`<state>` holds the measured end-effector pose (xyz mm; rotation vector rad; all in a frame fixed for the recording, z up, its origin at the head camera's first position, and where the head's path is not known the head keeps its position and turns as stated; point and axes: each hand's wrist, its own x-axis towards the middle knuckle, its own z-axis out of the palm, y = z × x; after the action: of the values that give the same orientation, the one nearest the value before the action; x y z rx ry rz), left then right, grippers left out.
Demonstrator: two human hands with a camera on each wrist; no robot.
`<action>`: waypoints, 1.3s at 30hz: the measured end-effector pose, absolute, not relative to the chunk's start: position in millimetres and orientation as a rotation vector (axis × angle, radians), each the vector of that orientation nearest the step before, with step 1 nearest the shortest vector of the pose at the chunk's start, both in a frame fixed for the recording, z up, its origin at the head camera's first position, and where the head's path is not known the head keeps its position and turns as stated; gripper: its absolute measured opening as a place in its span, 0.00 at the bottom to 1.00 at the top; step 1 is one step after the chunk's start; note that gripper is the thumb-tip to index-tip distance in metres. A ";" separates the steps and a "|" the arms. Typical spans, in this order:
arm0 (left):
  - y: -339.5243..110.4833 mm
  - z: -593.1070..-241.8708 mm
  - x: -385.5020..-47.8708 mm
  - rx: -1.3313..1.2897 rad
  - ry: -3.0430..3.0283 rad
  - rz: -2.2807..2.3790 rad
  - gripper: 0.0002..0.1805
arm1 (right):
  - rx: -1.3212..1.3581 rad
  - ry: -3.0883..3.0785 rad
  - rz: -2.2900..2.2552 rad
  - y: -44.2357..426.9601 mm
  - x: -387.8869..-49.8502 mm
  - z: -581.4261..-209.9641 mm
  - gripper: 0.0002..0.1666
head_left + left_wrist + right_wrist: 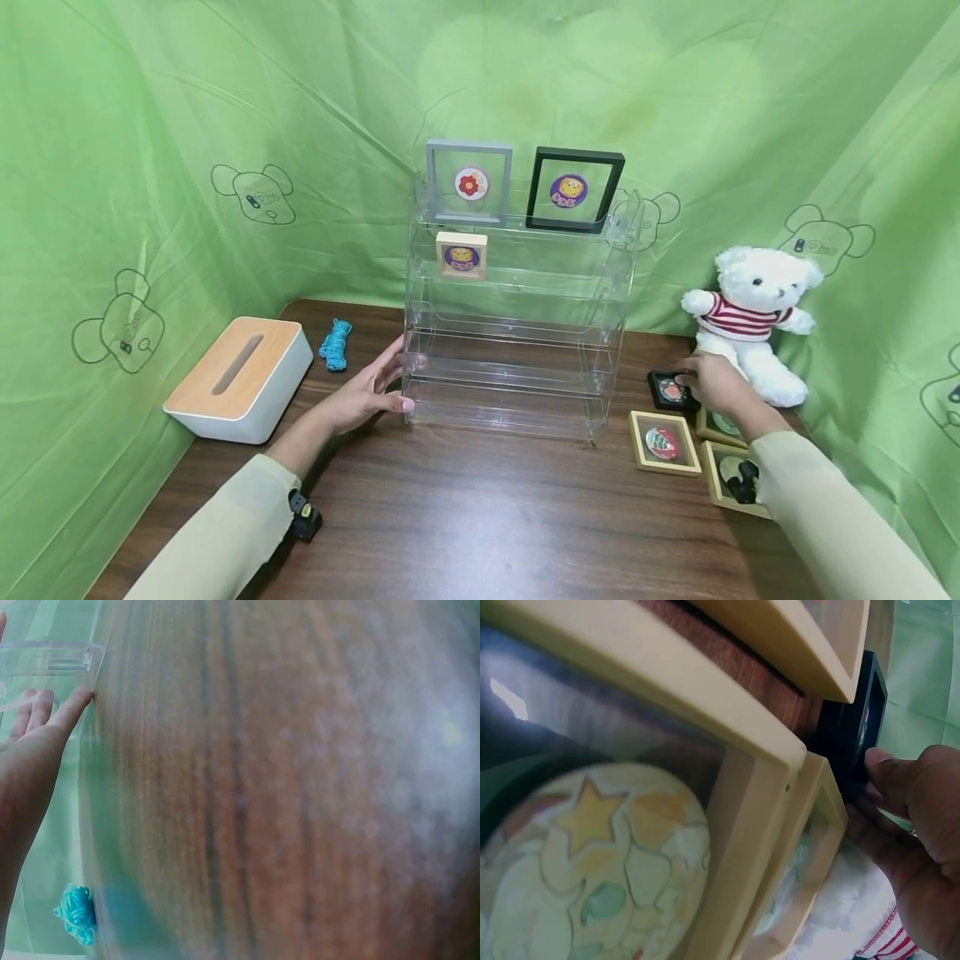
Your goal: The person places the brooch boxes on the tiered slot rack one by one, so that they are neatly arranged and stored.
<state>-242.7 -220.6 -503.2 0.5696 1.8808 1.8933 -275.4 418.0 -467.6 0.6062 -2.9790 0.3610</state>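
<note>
The left hand touches the lower left side of a clear tiered rack, its thumb and fingers spread around the edge. In the left wrist view its fingertips meet the clear plastic. At the right, the right hand pinches the right edge of a small black frame with a red picture; the right wrist view shows thumb and fingers on that frame. Three gold frames lie near it: one with a red and green picture, one partly under the hand, one by the right sleeve.
On the rack stand a grey frame, a black frame and a small wooden frame. A tissue box and blue cord lie left; a white teddy bear sits behind the right hand. Green cloth hangs around.
</note>
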 end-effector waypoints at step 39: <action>-221.6 -502.7 -241.7 0.582 1.876 1.889 0.66 | 0.291 -2.913 1.109 415.1 -266.2 -453.9 0.20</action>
<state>-241.7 -221.6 -502.7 0.5820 1.8760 1.8890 -266.2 415.1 -453.9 0.2911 -2.9127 1.1090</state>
